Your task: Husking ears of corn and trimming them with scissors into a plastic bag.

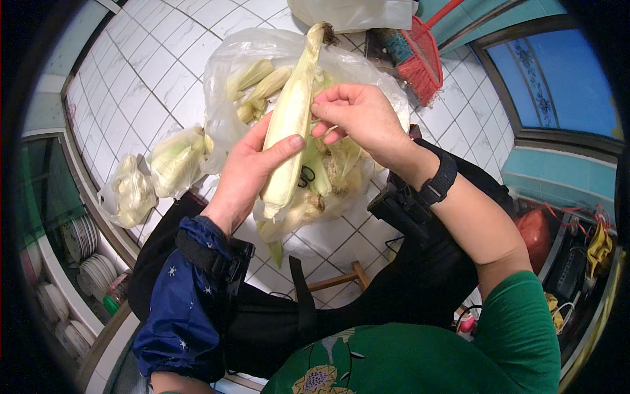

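Note:
My left hand (pixel 251 165) grips the lower part of an ear of corn (pixel 288 133) in pale husk, its thumb across the front. Dark dried silk tops the tapered far end, and the stem end points back toward me. At the ear's right edge is my right hand (pixel 352 111), thumb and forefinger drawn together; whether a bit of husk lies between them is hard to tell. Beneath both hands spreads a large clear plastic bag (pixel 224 54) with loose corn husks (pixel 268 86) and silk in it. Black looped handles (pixel 306 176), seemingly of scissors, show beside the ear.
Two tied plastic bags, one with corn (pixel 177 157) and one with pale contents (pixel 129 192), sit on the tiled floor (pixel 167 64) at left. A red broom (pixel 418 69) stands at upper right. Stacked plates (pixel 96 271) fill a cabinet at left. A wooden stool bar (pixel 334 280) crosses below.

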`<state>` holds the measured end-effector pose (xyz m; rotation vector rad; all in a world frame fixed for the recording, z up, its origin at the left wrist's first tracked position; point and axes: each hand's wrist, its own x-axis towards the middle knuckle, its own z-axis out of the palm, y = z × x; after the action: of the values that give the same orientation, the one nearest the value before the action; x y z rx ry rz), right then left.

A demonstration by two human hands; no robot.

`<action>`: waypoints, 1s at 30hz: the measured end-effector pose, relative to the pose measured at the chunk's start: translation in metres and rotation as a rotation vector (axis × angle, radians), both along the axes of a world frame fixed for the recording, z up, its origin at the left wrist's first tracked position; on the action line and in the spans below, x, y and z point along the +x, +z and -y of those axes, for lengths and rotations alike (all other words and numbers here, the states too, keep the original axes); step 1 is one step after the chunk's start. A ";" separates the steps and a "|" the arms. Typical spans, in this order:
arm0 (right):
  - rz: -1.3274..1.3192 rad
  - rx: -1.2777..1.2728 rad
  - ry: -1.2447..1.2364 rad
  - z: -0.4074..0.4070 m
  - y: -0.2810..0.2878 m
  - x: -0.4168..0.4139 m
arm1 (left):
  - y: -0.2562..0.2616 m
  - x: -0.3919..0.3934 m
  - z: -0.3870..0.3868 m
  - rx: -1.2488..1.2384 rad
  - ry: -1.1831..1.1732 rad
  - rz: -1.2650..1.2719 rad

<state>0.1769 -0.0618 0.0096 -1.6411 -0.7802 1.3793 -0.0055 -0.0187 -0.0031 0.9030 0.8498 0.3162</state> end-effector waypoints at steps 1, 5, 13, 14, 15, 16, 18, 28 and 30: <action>0.014 0.009 0.004 0.001 -0.001 0.000 | -0.003 0.000 0.001 0.027 -0.001 -0.007; 0.043 -0.007 0.011 -0.001 0.000 0.000 | -0.004 0.000 0.003 0.071 0.013 -0.019; 0.072 0.037 -0.074 -0.003 -0.010 -0.004 | -0.002 0.003 0.005 0.134 -0.004 -0.032; 0.070 0.037 -0.073 -0.004 -0.008 -0.005 | -0.001 0.002 0.005 0.154 -0.001 -0.048; 0.101 0.012 -0.076 -0.005 -0.004 -0.007 | -0.002 0.002 0.005 0.154 -0.001 -0.048; 0.132 -0.013 -0.079 -0.006 -0.003 -0.009 | -0.005 0.002 0.006 0.087 0.045 -0.012; 0.137 -0.020 -0.081 -0.007 -0.004 -0.010 | -0.006 0.002 0.006 0.021 0.090 0.025; 0.136 -0.029 -0.081 -0.006 -0.009 -0.006 | -0.002 0.001 0.007 0.054 0.212 0.008; 0.132 -0.039 -0.075 -0.006 -0.009 -0.006 | -0.001 0.001 0.006 0.057 0.200 -0.008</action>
<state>0.1714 -0.0556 0.0006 -1.7879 -0.7632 1.2513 -0.0050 -0.0248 -0.0045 0.8744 0.9442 0.5127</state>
